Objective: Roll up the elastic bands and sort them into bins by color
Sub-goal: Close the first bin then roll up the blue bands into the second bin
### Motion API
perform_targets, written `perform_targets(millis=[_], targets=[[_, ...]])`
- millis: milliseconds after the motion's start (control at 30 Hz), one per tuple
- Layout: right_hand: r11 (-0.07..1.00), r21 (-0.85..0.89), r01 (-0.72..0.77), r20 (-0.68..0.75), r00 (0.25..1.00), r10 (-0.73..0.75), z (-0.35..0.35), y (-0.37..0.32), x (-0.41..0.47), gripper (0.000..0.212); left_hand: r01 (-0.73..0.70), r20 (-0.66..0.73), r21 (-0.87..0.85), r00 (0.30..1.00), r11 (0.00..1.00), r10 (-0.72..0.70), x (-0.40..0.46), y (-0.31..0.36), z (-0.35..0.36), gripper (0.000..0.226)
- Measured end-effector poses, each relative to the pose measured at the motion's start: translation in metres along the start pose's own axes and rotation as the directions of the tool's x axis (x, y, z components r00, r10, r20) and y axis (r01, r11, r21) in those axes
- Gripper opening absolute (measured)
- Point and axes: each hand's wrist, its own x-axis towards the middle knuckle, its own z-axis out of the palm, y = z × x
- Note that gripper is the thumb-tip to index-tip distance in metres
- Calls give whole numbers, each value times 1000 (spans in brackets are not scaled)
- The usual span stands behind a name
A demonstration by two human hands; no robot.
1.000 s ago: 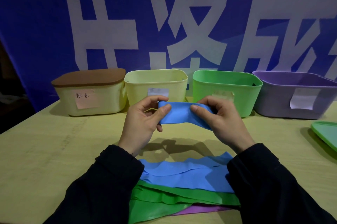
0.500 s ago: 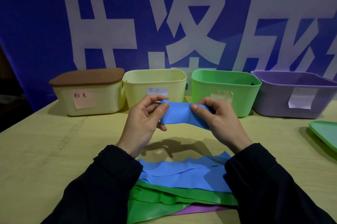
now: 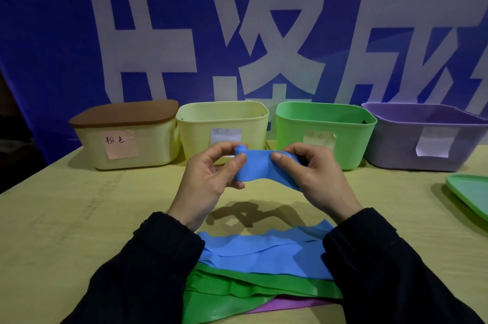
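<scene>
A blue elastic band (image 3: 260, 165) is held up above the table between both hands, partly rolled. My left hand (image 3: 211, 181) pinches its left end with thumb and fingers. My right hand (image 3: 314, 178) grips its right end, thumb on the front. Under my forearms on the table lies a pile of flat bands: blue (image 3: 264, 255) on top, green (image 3: 237, 294) below, purple (image 3: 285, 306) at the bottom. Along the back stand a yellow bin with a brown lid (image 3: 126, 136), an open yellow bin (image 3: 223, 123), a green bin (image 3: 324, 128) and a purple bin (image 3: 425, 136).
A green lid (image 3: 470, 191) lies on the table at the right edge. A blue banner with large white characters hangs behind the bins. The wooden table (image 3: 66, 218) stretches bare to the left of my arms.
My hands have turned the blue band a little; its left end now shows a small rolled curl above my left thumb. The pile and bins have not moved.
</scene>
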Motion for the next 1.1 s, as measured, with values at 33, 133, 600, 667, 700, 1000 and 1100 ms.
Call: perform_targets(millis=[33, 133, 600, 667, 700, 1000, 1100], targets=[[1000, -2, 2, -3, 1000, -2, 0, 0, 0, 25, 1, 6, 3, 1000, 1000, -1, 0, 0, 1, 29], [1000, -5, 11, 6, 1000, -11, 1, 0, 0, 25, -16, 30, 12, 999, 1000, 15, 0, -3, 0, 22], [1000, -17, 22, 19, 1000, -21, 5, 2, -1, 25, 25, 86, -13, 996, 1000, -24, -2, -5, 2, 19], [999, -28, 35, 20, 999, -34, 6, 1, -1, 24, 18, 93, -12, 996, 1000, -17, -1, -5, 2, 21], [999, -29, 39, 18, 999, -39, 6, 1, -2, 24, 14, 94, -18, 996, 1000, -12, -1, -4, 2, 20], [998, -15, 61, 12, 998, -60, 8, 1, -2, 22, 34, 75, -16, 997, 999, -33, -2, 0, 2, 27], [998, -15, 60, 19, 998, -60, 9, 1, -2, 22, 49, 116, -16, 992, 999, -46, -3, -3, 3, 20]])
